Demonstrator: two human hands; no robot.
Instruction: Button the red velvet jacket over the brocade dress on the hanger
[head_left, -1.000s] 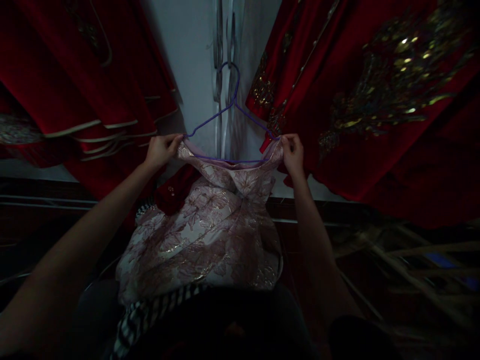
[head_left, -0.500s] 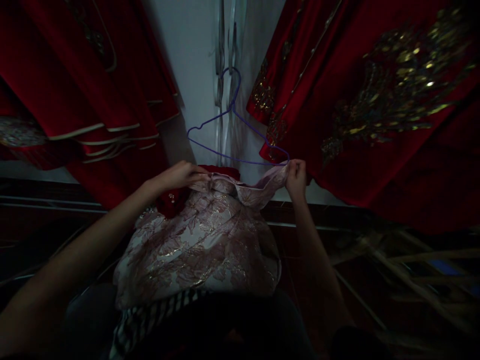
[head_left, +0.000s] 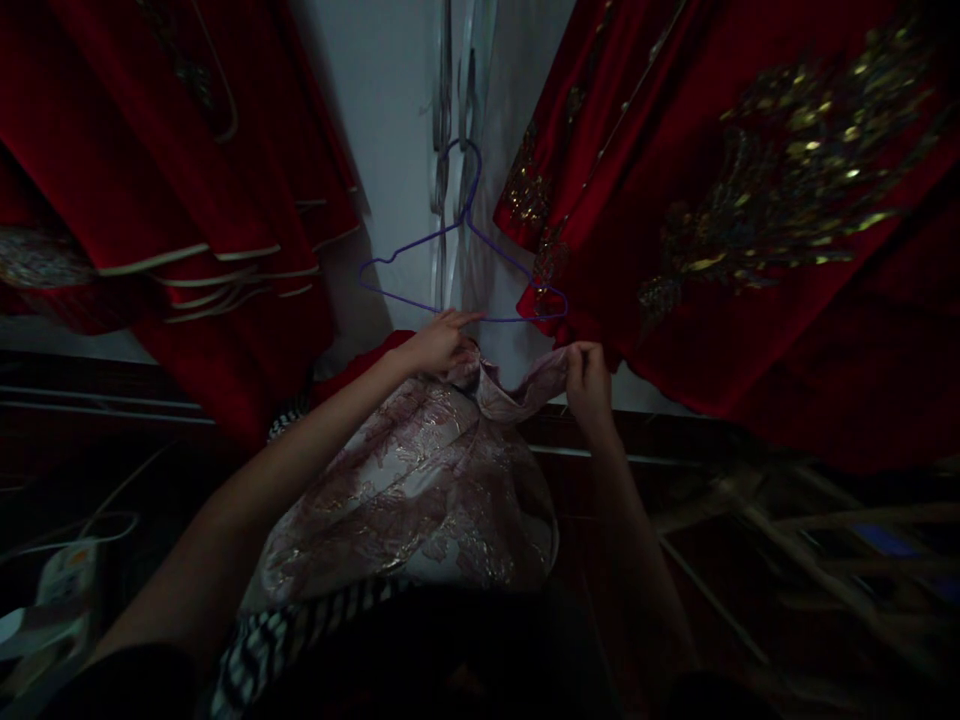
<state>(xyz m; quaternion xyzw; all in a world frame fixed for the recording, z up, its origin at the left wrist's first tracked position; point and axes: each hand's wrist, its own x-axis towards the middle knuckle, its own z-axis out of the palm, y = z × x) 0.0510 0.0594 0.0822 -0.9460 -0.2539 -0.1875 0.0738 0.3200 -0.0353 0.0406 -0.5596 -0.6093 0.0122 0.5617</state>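
Observation:
A pale pink floral brocade garment (head_left: 420,500) with metallic threads lies across my lap. My right hand (head_left: 589,385) pinches the right end of its upper edge and holds it stretched outward. Over the middle of that edge, my left hand (head_left: 446,348) grips the cloth with some fingers curled; one finger points toward the hanger's lower bar. Just above both hands hangs a purple wire hanger (head_left: 465,228), bare, with a gap between its right corner and the garment. Part of the upper edge is hidden under my left hand.
Red gowns hang at left (head_left: 247,200) and right (head_left: 675,330), the right one with gold sequins. Metal strips (head_left: 442,100) run down the pale wall behind the hanger. A power strip (head_left: 67,575) with a cord lies lower left. A dim wooden frame (head_left: 810,570) stands lower right.
My left hand has moved right along the garment's upper edge toward the middle. My right hand has dropped slightly with its end, away from the hanger. The hanger has swung a little left.

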